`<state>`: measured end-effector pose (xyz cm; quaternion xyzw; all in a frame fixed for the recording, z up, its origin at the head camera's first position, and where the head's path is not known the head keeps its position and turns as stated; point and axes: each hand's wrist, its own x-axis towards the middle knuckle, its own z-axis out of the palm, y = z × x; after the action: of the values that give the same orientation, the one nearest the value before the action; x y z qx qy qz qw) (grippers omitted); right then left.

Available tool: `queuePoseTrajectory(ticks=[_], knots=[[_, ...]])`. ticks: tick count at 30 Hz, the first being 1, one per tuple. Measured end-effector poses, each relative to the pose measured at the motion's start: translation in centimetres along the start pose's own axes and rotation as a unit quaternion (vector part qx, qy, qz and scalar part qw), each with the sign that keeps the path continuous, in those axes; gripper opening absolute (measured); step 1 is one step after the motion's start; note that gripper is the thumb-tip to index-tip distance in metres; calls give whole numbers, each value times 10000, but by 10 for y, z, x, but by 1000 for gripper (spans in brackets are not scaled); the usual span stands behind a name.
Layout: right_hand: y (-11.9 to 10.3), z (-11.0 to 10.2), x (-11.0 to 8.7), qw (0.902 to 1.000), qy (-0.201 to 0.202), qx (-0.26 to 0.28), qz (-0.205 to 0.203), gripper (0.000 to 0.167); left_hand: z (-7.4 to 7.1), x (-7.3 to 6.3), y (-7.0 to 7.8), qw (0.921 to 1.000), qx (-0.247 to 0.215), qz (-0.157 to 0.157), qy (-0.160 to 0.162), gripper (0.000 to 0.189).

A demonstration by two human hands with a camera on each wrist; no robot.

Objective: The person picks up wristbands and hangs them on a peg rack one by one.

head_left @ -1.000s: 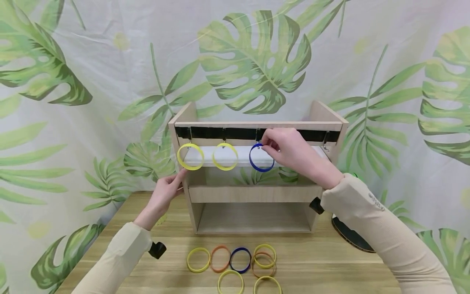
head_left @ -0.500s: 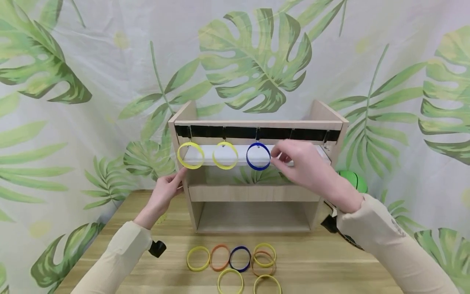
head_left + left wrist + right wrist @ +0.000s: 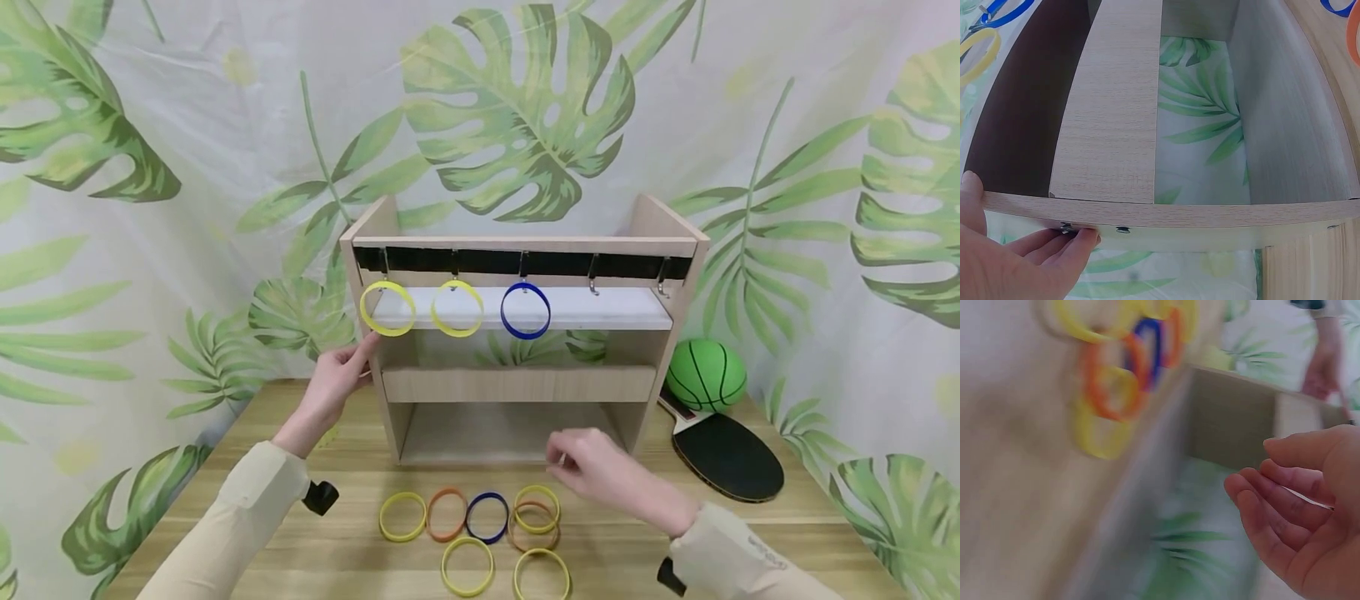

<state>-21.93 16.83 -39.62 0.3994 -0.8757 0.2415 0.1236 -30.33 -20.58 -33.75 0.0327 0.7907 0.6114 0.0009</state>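
Note:
My left hand [image 3: 333,385] grips the left side panel of the wooden shelf [image 3: 517,386]; in the left wrist view its thumb lies at the panel's edge and its fingers on the outer face. Two yellow rings, one at the far left [image 3: 388,332] and one beside it [image 3: 457,333], hang from hooks on the black strip [image 3: 487,262]. A blue ring [image 3: 525,337] hangs to their right. With loosely bent fingers and nothing held, my right hand [image 3: 600,475] is above the table, just right of several loose rings, including an orange ring [image 3: 447,539] and a blue ring [image 3: 487,542].
Two bare hooks, one [image 3: 593,287] nearer the middle and one [image 3: 663,288] at the far right, are on the strip. A green ball [image 3: 707,375] and a black table tennis bat [image 3: 729,458] lie right of the shelf. A leaf-patterned cloth [image 3: 225,150] hangs behind.
My right hand has let go of the blue ring, which now hangs from the third hook, and has moved down toward the table. The left hand stays at the panel.

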Motion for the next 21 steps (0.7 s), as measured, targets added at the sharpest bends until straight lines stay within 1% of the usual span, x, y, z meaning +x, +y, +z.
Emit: queuePoseTrajectory(ticks=[4, 8, 11, 16, 19, 21], knots=[[17, 32, -17, 9970, -332, 504, 493, 8, 0, -1, 0, 10000, 10, -50, 2, 78], [26, 50, -29, 9925, -482, 769, 820, 7, 0, 0, 0, 10000, -19, 16, -14, 76], [27, 58, -36, 9899, -517, 857, 1005, 9, 0, 1, 0, 10000, -46, 47, -5, 74], [28, 65, -42, 9848, -610, 990, 1291, 9, 0, 0, 0, 10000, -6, -33, 55, 79], [29, 69, -43, 9826, -671, 1026, 1394, 10, 0, 0, 0, 9999, 32, -72, 66, 80], [29, 71, -44, 9817, -705, 1032, 1440, 10, 0, 0, 0, 10000, 19, -45, 53, 79]])
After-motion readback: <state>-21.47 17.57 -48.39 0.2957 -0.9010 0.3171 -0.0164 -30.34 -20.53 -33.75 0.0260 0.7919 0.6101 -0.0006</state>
